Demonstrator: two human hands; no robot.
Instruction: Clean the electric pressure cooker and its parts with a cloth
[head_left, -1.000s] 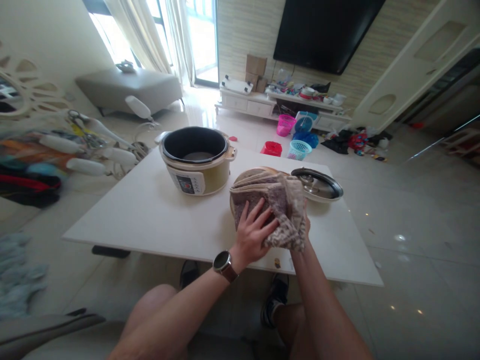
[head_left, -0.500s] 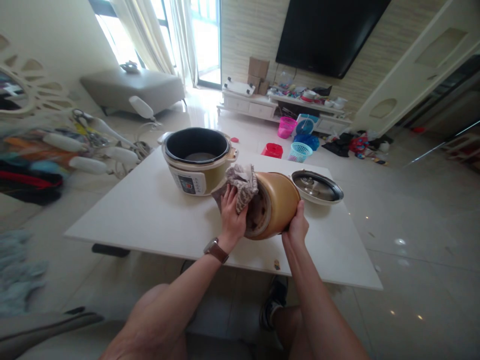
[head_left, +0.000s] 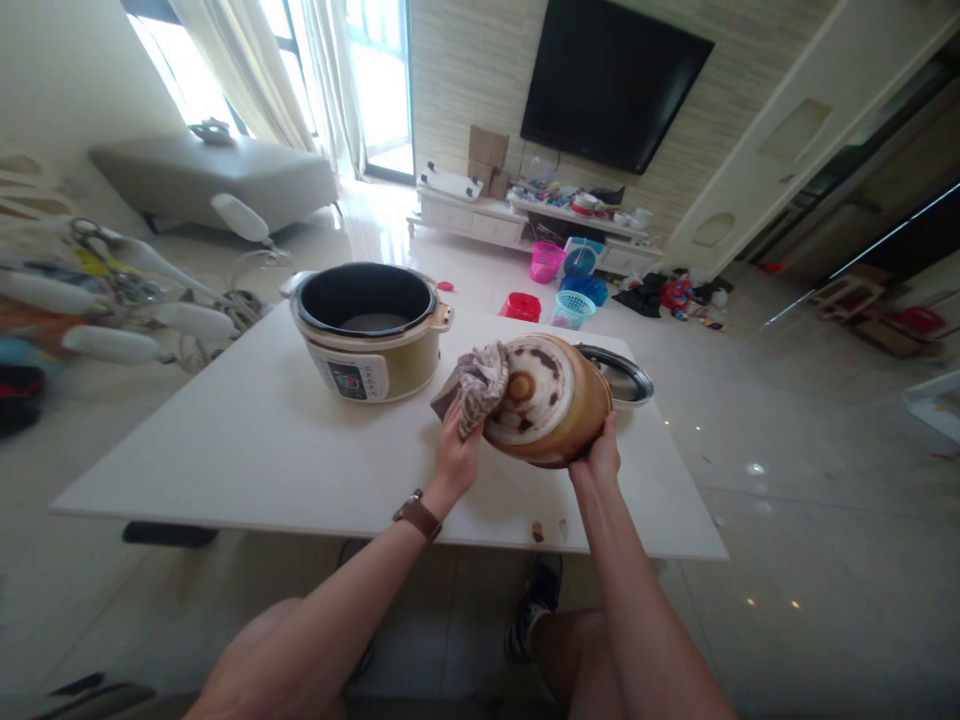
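My right hand (head_left: 598, 455) grips the rim of a golden-brown pot (head_left: 583, 415), which is tilted above the table with its base facing left and toward me. That base is pale with dark brown stains and a round brown knob at its centre. Bunched in my left hand (head_left: 456, 455) is a patterned grey-brown cloth (head_left: 482, 380), touching the left edge of the pot's base. An electric cooker (head_left: 409, 365) with a dark interior and a front control panel stands lidless to the left. Behind the pot, a round lid (head_left: 626, 378) lies partly hidden.
The white table (head_left: 247, 465) has small brown scraps (head_left: 537, 531) near its front edge. Beyond it, a red basket (head_left: 521, 307), a light-blue basket (head_left: 573, 310) and a pink basket (head_left: 546, 262) stand on the floor. White lamp arms (head_left: 195, 320) reach toward the table's left side.
The pot has turned so that more of its stained base faces me. My left hand and the cloth have drawn back to the base's edge. The view has shifted right.
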